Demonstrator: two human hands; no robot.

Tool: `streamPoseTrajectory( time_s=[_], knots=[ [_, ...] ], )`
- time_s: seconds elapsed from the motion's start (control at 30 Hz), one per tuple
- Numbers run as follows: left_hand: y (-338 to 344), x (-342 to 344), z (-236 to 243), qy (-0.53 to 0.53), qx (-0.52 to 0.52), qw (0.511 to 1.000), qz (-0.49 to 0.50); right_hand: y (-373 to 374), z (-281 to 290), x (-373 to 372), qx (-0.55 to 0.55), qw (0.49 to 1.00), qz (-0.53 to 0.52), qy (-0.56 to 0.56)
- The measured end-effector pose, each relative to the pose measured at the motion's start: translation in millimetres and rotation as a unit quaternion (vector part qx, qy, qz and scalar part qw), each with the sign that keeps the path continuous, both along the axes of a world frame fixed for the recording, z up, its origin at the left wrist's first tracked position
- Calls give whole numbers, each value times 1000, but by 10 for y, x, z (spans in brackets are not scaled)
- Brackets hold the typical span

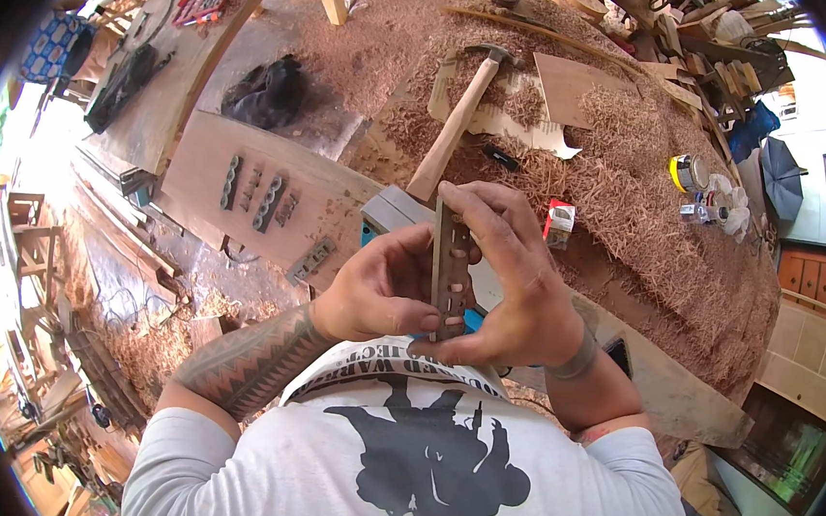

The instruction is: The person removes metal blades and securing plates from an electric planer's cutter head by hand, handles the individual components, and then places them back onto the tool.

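Observation:
In front of my chest I hold a narrow, flat, dark strip with a row of slots (pixel 452 271) upright between both hands. My left hand (pixel 379 284) is closed on its left side, with the thumb near the lower end. My right hand (pixel 518 276) grips it from the right, fingers at the top and thumb at the bottom. Whether the strip is wood or metal is unclear. To the left, on a wooden board (pixel 203 149), lie two dark pieces with round holes (pixel 268 203), several small bits (pixel 286 207) and a slotted flat piece (pixel 312 260).
Beyond my hands lies a hammer (pixel 455 126) with a wooden handle. A grey and teal tool (pixel 395 213) is partly hidden behind my hands. Wood shavings (pixel 650 209) heap to the right, around a red and white box (pixel 559 223). A black bag (pixel 266 91) lies farther off.

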State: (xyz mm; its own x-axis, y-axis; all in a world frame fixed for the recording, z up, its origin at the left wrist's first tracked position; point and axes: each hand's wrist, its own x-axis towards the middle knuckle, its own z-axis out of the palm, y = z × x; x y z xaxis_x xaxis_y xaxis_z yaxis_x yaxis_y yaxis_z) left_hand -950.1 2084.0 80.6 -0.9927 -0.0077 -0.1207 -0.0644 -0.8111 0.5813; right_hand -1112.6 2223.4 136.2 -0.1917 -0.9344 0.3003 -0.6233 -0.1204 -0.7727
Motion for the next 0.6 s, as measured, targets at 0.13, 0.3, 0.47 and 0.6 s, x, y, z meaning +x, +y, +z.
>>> streamPoseTrajectory(
  time_s=[0.13,0.3,0.47,0.6],
  knots=[
    [-3,-20,-13,1,-9,1000,-9,27,-13,-6,5,1000,-9,1],
    [-389,-190,-125,-16,-319,948,12,168,-248,-345,14,999,-36,3],
    [-803,-562,-510,-135,-810,568,-50,615,-1364,-692,189,871,-96,-443],
    [-816,-716,-572,-180,-759,599,-180,924,-1730,-607,203,886,-108,-402]
  ],
)
